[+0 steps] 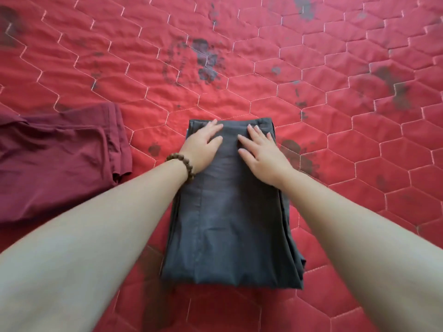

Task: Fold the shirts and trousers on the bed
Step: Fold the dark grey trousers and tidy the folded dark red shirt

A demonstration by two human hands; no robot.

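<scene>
At far left, on the quilt (311, 56): a maroon shirt (55, 164), folded, lying flat, running off the left edge, well apart from the trousers.

Right of it, a bare strip of red quilt, stitched in pale hexagons and blotched with dark stains.

Next, the left forearm reaching in from the near left, with a brown bead bracelet (182, 165) round the wrist.

Left hand (203, 147): flat, palm down, fingers straight and slightly spread, pressing on the far left part of the trousers; gripping nothing.

In the middle: dark grey trousers (230, 224), folded into a long narrow stack, lying lengthwise from near to far on the quilt, layered edges showing along the right side.

Right hand (261, 154): likewise flat, palm down, fingers straight and spread, resting on the far right part of the trousers, just beside the left hand but not touching it; holding nothing.

Right forearm coming in from the near right.

Further right, only stained quilt.
</scene>
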